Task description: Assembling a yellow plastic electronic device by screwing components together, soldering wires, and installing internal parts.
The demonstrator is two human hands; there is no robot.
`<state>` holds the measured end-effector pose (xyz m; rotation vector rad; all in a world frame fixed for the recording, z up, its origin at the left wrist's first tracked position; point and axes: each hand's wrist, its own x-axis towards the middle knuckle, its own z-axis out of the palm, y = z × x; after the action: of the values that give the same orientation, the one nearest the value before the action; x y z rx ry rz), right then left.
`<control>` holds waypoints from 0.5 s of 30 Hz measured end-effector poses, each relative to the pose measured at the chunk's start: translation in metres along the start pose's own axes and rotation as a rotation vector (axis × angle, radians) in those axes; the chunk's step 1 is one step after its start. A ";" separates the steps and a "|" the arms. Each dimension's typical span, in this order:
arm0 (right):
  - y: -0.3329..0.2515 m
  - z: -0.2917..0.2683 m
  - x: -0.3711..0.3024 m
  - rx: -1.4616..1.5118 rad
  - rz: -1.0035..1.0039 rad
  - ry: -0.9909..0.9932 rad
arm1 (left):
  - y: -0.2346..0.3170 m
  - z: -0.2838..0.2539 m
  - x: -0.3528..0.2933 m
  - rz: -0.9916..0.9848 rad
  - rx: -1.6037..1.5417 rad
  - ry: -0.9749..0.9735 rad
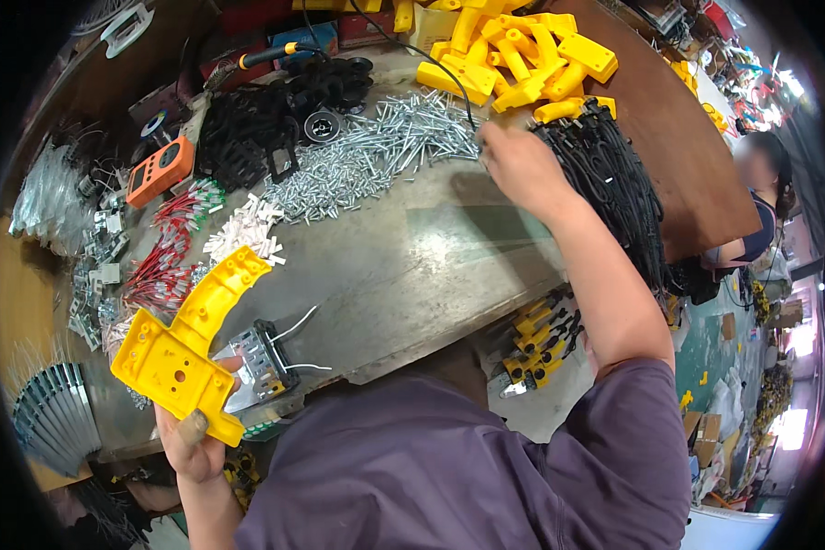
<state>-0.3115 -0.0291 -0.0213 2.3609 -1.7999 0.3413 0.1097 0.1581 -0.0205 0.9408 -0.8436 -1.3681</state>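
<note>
Inner side up, a ribbed, holed, curved yellow half-shell [189, 341] sits clamped in my left hand [191, 438] at the counter's [376, 275] near left. My right hand [527, 172], well apart, is by silver screws [422, 128] and a black cord [467, 103]; its grip I cannot tell. I judge this fetching, calling next for a precise pinch.

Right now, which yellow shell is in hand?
The yellow shell in the left hand, hollow inside showing; those in the far heap lie unheld.
</note>
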 end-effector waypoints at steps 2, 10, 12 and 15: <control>0.008 0.013 -0.004 -0.146 -0.082 0.021 | -0.001 -0.002 -0.001 -0.006 0.079 -0.043; 0.020 0.014 0.002 -0.172 -0.259 -0.048 | -0.003 0.000 -0.003 -0.040 0.129 -0.060; 0.009 0.010 0.007 -0.071 -0.231 -0.037 | -0.007 -0.002 -0.003 -0.051 0.121 -0.039; -0.009 0.006 0.022 0.176 -0.011 -0.057 | -0.009 -0.005 -0.002 -0.094 0.118 -0.062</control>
<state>-0.2967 -0.0492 -0.0210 2.5209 -1.8516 0.4527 0.1108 0.1602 -0.0303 1.0451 -0.9454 -1.4466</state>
